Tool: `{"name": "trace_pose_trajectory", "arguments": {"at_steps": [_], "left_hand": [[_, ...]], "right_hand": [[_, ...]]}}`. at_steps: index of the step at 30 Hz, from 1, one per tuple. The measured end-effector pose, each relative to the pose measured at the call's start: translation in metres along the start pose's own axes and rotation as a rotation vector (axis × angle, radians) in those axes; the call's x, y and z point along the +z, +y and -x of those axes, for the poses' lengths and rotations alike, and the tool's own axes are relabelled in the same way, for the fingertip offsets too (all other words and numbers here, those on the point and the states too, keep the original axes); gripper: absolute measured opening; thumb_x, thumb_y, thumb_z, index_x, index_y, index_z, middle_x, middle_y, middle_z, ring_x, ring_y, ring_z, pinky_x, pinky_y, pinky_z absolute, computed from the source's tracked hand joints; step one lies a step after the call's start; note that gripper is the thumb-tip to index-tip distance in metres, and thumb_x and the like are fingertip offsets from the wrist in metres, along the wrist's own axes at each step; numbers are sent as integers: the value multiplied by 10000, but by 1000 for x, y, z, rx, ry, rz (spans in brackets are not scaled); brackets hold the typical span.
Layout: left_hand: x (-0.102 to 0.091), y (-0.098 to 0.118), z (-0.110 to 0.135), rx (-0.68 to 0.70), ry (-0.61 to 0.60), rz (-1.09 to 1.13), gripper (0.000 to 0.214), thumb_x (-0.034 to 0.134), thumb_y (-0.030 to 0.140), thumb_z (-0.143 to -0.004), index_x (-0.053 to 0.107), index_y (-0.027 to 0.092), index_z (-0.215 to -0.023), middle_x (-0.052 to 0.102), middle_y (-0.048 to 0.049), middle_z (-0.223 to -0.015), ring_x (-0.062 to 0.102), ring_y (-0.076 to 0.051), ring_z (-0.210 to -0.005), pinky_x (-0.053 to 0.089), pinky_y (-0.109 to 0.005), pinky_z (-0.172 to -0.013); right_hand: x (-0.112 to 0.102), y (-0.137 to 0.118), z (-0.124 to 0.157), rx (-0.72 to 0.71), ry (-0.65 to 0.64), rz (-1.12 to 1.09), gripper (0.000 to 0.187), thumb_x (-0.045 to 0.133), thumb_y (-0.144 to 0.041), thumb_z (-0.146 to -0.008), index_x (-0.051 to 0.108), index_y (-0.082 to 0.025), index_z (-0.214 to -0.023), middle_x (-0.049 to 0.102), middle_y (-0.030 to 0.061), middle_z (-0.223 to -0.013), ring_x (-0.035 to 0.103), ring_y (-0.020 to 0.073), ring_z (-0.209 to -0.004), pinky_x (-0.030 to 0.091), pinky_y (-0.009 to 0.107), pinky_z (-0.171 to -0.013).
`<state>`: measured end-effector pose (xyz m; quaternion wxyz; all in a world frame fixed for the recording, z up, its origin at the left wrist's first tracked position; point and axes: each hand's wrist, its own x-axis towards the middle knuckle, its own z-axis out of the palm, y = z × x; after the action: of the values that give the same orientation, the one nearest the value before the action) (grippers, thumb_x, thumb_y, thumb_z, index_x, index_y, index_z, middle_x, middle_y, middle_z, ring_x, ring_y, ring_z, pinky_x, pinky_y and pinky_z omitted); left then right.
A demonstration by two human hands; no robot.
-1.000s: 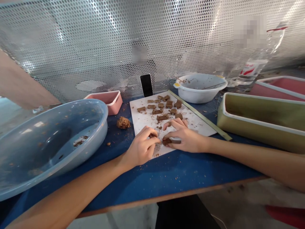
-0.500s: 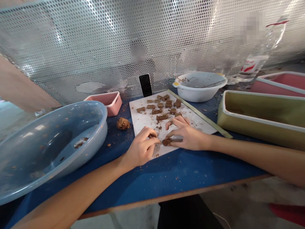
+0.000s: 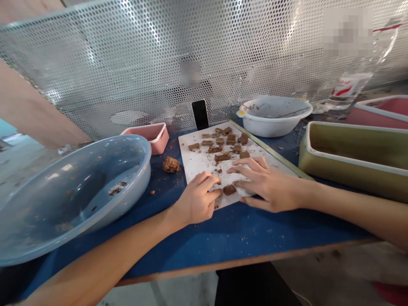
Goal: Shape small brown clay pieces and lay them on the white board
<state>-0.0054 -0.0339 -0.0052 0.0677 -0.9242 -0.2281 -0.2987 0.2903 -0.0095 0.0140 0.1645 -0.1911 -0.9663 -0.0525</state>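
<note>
On a white sheet (image 3: 194, 157) lies a small brown lump (image 3: 229, 189) that looks like clay, between my two hands. My left hand (image 3: 199, 199) is at its left with curved fingers, thumb and forefinger apart, and nothing visible in them. My right hand (image 3: 267, 187) is spread over the sheet to the right, its fingertips close to the lump; whether one touches it I cannot tell. Beyond the hands, several small shaped brown pieces (image 3: 222, 157) lie among crumbs. A larger rough brown clump (image 3: 171, 164) rests on the blue table left of the sheet.
A big blue basin (image 3: 140, 170) fills the left, with a small pink box (image 3: 162, 138) behind it. A phone (image 3: 200, 114) leans on the perforated metal screen. A pale strip (image 3: 270, 148) edges the sheet. White basin (image 3: 274, 125), green trough (image 3: 350, 165) and bottle (image 3: 350, 87) stand right.
My right hand has drawn back to the right and spread its fingers off the brown lump. My left fingers have loosened slightly. The whole view has shifted a little.
</note>
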Motion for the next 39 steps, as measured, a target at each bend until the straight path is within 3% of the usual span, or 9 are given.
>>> {"name": "trace_pose_trajectory", "arguments": {"at_steps": [7,16,26,30,36,39], "left_hand": [[2,-1,0,-23,2,-2,303,527,37,-1020,813,130,-984,701,-159,-1142,607,-278,-1060,629,-450,-932],[2,0,-1,0,-23,2,256,569,35,-1001,801,125,-937,696,-162,-1155,612,-285,-1077,635,-456,-956],[-1,1,-4,-16,-65,-4,275,552,99,-1068,814,145,-998,691,-173,-1204,621,-294,-1116,639,-473,-951],[0,1,-3,-19,-54,-9,258,564,102,-1068,809,150,-1001,689,-172,-1231,625,-291,-1122,641,-476,-958],[2,0,2,-30,17,-20,259,562,29,-1001,793,139,-962,674,-163,-1151,603,-282,-1076,645,-468,-930],[1,0,1,-41,3,-15,255,570,11,-979,791,136,-967,668,-164,-1178,601,-284,-1097,643,-470,-957]], "right_hand": [[-3,-28,1,37,-14,125,363,601,-356,-1065,797,-107,-1243,623,286,-1568,516,539,-1490,531,766,-1050],[2,-29,-1,0,7,212,392,561,-348,-1054,804,-96,-1233,633,274,-1578,541,508,-1478,564,707,-1027],[6,-29,-1,-3,55,148,361,615,-315,-1029,802,-104,-1254,598,269,-1612,567,498,-1436,578,690,-1014],[5,-29,0,-12,50,173,369,578,-330,-1047,800,-111,-1244,583,266,-1635,560,486,-1440,568,678,-1006],[1,-30,-2,48,73,282,357,531,-351,-1079,817,-139,-1053,637,258,-1594,552,470,-1464,520,657,-1011],[3,-31,-2,28,85,299,353,536,-354,-1079,822,-149,-1103,641,229,-1606,562,452,-1456,503,646,-1030]]}}
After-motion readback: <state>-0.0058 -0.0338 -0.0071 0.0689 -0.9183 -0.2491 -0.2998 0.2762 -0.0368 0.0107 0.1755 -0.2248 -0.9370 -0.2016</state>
